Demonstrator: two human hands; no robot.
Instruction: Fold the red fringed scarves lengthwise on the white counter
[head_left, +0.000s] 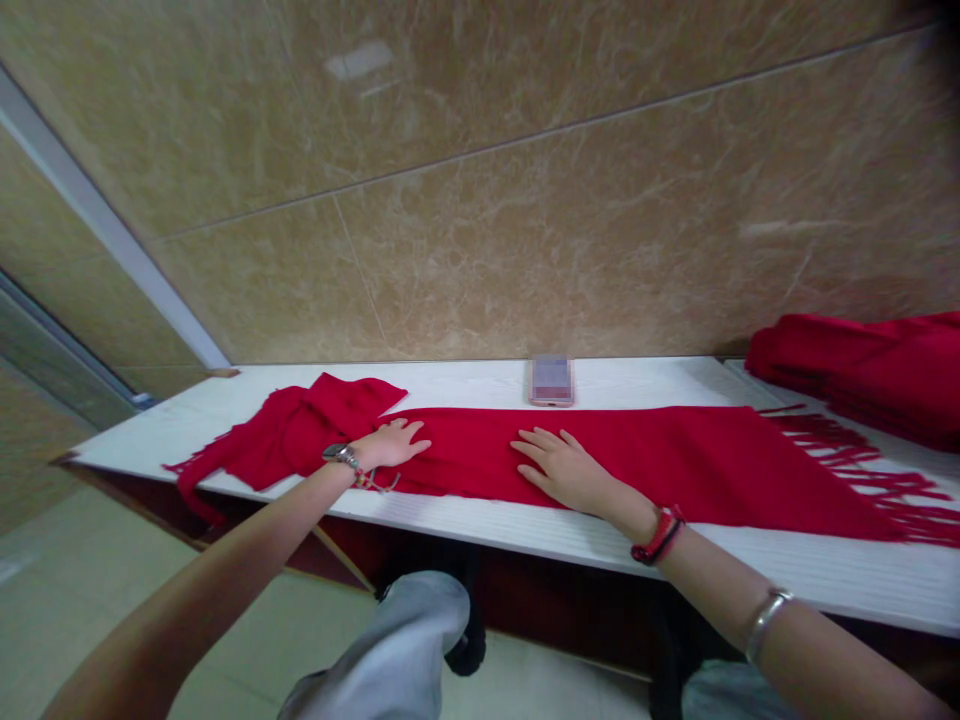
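Starting at the far left, looking along a pale grey strip (112,232) slanting down a tan marbled wall (465,240) to the left end of a long white wood-grained surface (450,385). Finding there the rumpled, fringed end of a bright red cloth scarf (465,455), heaped in loose folds, with one bit drooping over the front edge. Going right, laying the left hand (382,447) palm down at the join between heap and flat stretch, with fingers (416,447) spread apart on the cloth. Wearing a silver-coloured watch (341,453) on that wrist, plus a thin multicoloured bracelet (361,476) with loose string ends. Glimpsing, below the surface, a knee in grey-blue trousers (405,640). Passing next over the smooth middle of the scarf, lying lengthwise along the surface between both hands. Noting behind it, near the wall, a pink-edged rectangular phone (551,380) with its blurred screen facing up. Resting the right hand (574,478) palm down on the flat cloth, with fingers likewise apart and pointing left. Wearing on this arm a red-and-black band (660,535) at the wrist and a shiny silver bangle (766,622) farther up the forearm. Following the scarf onward, spread flat, to a long red tasselled fringe (834,457) fanned over the white surface at the right. Ending with a folded bundle of similar red cloth (862,375) behind the fringe, close to the wall, cut off at the edge of view.
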